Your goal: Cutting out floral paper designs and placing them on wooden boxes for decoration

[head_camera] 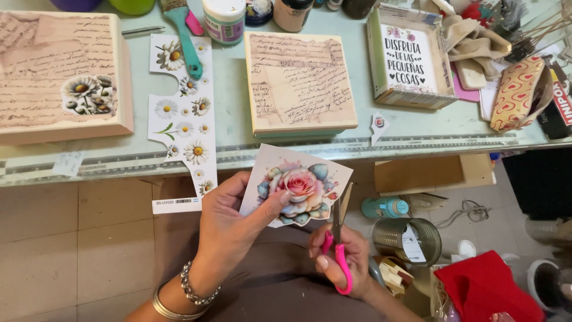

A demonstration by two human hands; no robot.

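Observation:
My left hand [235, 223] pinches a paper cutout of a pink rose with blue-green leaves [298, 186], thumb on top, held in front of the glass table's edge. My right hand [342, 256] grips pink-handled scissors [338, 250], blades pointing up and touching the paper's lower right edge. Bracelets circle my left wrist.
On the glass table [232, 128] lie a daisy-printed sheet [187, 119], two script-covered wooden boxes [298, 80] [59, 74], a box with lettering [411, 56], a teal brush [185, 36] and jars. Below right stand a tin can [408, 238], a red cloth [485, 286] and clutter.

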